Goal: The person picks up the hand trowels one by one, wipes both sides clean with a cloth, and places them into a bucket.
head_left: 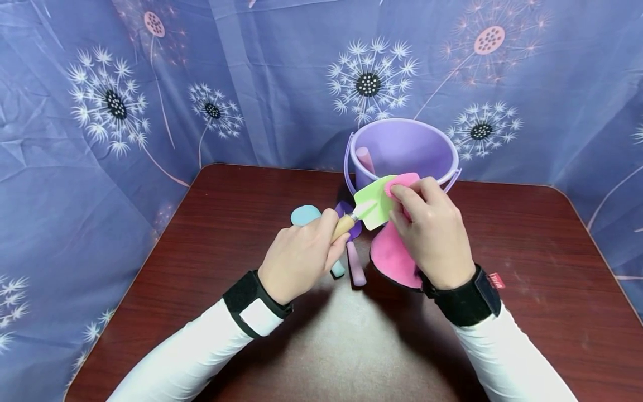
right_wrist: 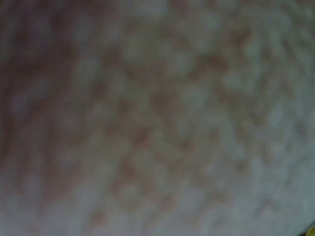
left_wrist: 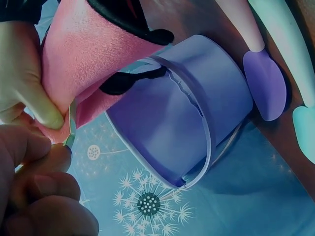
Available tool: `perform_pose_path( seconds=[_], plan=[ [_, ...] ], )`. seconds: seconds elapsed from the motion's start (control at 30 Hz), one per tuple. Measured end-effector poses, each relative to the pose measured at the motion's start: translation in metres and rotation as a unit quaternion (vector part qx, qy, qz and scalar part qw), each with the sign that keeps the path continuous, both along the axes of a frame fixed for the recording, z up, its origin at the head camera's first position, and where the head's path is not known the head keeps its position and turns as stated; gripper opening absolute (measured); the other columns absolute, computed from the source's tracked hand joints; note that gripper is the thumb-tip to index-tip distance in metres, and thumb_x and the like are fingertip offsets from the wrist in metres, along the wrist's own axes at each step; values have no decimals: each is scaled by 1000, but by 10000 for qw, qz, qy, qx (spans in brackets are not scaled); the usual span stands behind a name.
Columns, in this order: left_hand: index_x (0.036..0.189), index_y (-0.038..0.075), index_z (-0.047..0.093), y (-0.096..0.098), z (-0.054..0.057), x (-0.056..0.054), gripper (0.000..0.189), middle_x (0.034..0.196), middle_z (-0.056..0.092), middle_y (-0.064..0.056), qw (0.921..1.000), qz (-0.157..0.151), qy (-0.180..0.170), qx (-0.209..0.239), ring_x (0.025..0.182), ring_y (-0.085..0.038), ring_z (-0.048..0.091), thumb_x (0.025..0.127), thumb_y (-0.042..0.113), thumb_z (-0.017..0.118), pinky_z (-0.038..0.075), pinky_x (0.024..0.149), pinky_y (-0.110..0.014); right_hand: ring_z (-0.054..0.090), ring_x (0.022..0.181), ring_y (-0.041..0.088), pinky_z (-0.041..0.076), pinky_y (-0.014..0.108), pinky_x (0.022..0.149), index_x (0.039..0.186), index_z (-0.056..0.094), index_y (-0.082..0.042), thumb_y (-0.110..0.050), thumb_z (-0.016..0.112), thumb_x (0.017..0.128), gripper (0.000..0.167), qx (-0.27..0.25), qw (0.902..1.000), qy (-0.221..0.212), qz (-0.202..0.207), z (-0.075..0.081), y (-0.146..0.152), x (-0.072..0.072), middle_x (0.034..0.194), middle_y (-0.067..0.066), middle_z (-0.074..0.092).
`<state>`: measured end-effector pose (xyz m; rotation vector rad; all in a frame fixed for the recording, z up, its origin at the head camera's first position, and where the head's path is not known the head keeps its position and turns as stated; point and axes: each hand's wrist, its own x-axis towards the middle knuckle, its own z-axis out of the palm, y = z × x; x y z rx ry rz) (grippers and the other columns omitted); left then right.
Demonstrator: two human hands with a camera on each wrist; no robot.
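My left hand (head_left: pixel 301 254) grips the wooden handle of a small garden shovel (head_left: pixel 374 207), its light green blade angled up to the right. With the thumb and fingers of my right hand (head_left: pixel 437 234) I pinch a pink cloth (head_left: pixel 394 257) against the blade's far edge. The rest of the cloth, edged in black, hangs below that hand. In the left wrist view the cloth (left_wrist: pixel 93 54) folds over the blade, of which only a thin green edge (left_wrist: pixel 72 125) shows. Blurred skin fills the right wrist view.
Behind the hands stands a purple bucket (head_left: pixel 419 142) with a pink handle (head_left: pixel 365 159) sticking up inside. A toy shovel with a purple head and lilac handle (head_left: pixel 356 265) lies on the brown table (head_left: pixel 241 223), beside a light-blue one (head_left: pixel 305 214). Patterned blue fabric (head_left: pixel 281 84) hangs behind.
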<state>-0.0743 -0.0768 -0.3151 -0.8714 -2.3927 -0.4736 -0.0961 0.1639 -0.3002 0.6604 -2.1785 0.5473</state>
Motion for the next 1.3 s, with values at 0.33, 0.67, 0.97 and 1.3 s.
perform_pose_path(
  seconds=[0.33, 0.67, 0.97, 1.3],
  plan=[
    [98, 7, 48, 4, -3, 0, 29, 67, 46, 2, 9999, 30, -8, -135, 46, -16, 49, 100, 25, 71, 46, 39, -38, 64, 88, 29, 57, 38, 73, 108, 77, -1, 7, 69, 91, 21, 60, 9946, 260, 999, -4, -24, 5, 100, 15, 64],
    [94, 8, 48, 1, -4, 1, 29, 66, 43, 3, 9998, 6, 1, -203, 45, -14, 46, 102, 25, 70, 45, 39, -36, 62, 85, 28, 56, 38, 71, 107, 77, -3, 5, 73, 90, 19, 138, 9955, 135, 924, -4, -19, 4, 99, 14, 64],
    [95, 7, 49, -3, -3, 4, 30, 67, 41, 3, 9997, 8, -13, -239, 45, -13, 43, 102, 27, 71, 44, 39, -34, 60, 74, 30, 54, 42, 67, 109, 77, -2, -3, 77, 94, 15, -174, 9997, -64, 166, 0, 6, -2, 93, 17, 59],
    [94, 7, 47, -3, -5, 2, 32, 67, 42, 2, 9996, 9, 88, -251, 45, -12, 42, 102, 27, 72, 43, 39, -32, 57, 74, 33, 51, 46, 66, 108, 77, -3, 2, 73, 92, 18, -418, 9990, 82, -97, -1, 18, -3, 91, 18, 57]
  ],
)
